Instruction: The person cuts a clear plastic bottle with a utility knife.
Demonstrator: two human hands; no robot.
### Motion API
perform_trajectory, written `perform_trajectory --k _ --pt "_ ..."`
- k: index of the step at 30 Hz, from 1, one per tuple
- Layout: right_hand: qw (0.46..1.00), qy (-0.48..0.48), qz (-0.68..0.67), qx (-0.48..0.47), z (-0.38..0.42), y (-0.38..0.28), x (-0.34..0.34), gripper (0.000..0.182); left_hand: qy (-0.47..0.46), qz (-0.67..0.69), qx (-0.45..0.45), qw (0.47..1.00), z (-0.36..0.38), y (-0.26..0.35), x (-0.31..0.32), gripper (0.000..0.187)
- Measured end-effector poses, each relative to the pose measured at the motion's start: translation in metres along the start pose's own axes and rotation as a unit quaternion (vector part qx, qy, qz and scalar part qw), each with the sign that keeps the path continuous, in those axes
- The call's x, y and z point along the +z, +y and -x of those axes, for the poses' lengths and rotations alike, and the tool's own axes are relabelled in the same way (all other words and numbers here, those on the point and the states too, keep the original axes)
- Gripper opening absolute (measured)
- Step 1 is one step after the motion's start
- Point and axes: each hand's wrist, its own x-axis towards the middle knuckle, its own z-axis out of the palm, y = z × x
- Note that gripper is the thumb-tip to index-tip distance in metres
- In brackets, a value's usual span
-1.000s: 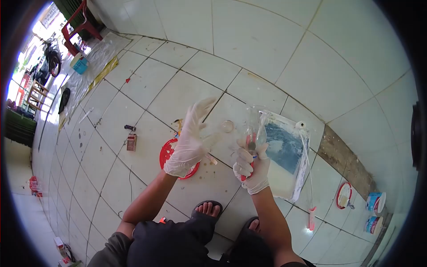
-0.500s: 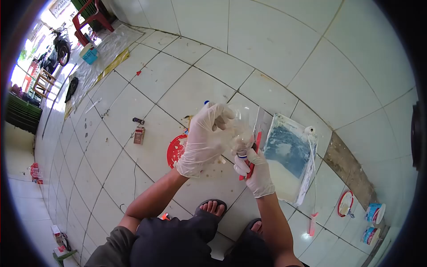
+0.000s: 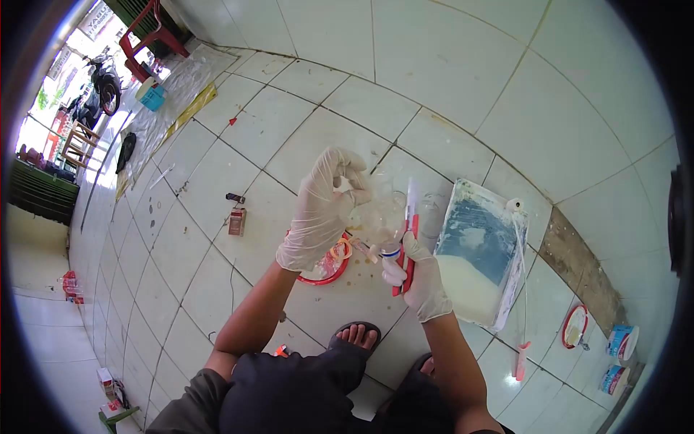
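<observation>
Both hands wear thin white gloves. My right hand (image 3: 423,282) is wrapped round the neck of a clear plastic bottle (image 3: 382,226) and, alongside it, a red-handled utility knife (image 3: 410,249) whose pale blade points away from me. Close by on the left, my left hand (image 3: 324,210) has its fingers and thumb curled together at the bottle's clear plastic; the exact grip is hard to see through the transparent material. Beneath the left hand lies a round red-rimmed lid (image 3: 325,278) with smeared material on it.
A paint tray (image 3: 473,253) with pale residue stands right of my hands. Farther right are a red-rimmed lid (image 3: 575,327), small tubs (image 3: 620,341) and a pink-handled tool (image 3: 521,362). A cigarette pack (image 3: 237,221) lies left. My sandalled feet (image 3: 358,336) are below.
My left hand has shifted slightly down and left, exposing more of the red-rimmed lid. The right hand keeps its hold on the bottle neck and knife. The view has moved a little.
</observation>
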Motion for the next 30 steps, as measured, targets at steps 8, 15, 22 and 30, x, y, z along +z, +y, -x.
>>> perform_trajectory --k 8,15,22,30 --pt "0.991 0.068 0.116 -0.021 0.002 -0.008 0.019 0.028 0.019 0.017 0.004 1.000 -0.001 -0.012 -0.005 0.017" --pt "0.801 0.168 0.497 -0.289 0.009 -0.002 0.030 0.032 0.061 0.006 0.043 0.997 0.000 -0.001 -0.010 0.014" --pt "0.759 0.076 0.587 -0.271 0.036 -0.002 0.089 0.049 0.066 -0.077 0.086 0.991 0.001 -0.001 -0.014 0.014" --pt "0.796 0.053 0.556 -0.233 0.039 0.007 0.095 0.049 0.082 -0.087 0.047 0.992 0.009 0.015 -0.010 0.012"
